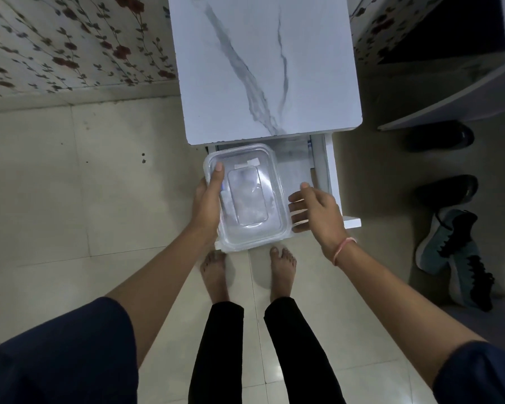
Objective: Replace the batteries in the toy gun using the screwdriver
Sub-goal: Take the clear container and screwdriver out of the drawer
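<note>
Over the open drawer [322,167], just below the counter [263,68] edge: my left hand [207,202] grips the clear lidded box [251,196] by its left side, thumb flat on the lid. My right hand [315,209] sits just right of the box, fingers loosely spread, holding nothing. Can't tell if it touches. Box contents are too blurred to identify.

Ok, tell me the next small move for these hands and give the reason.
Probably close the right hand on the right edge of the clear rectangular lidded plastic container. Only the left hand grips it, thumb on top, above the open white drawer, while the right hand hovers open close beside it; two hands would steady the lift.
</note>
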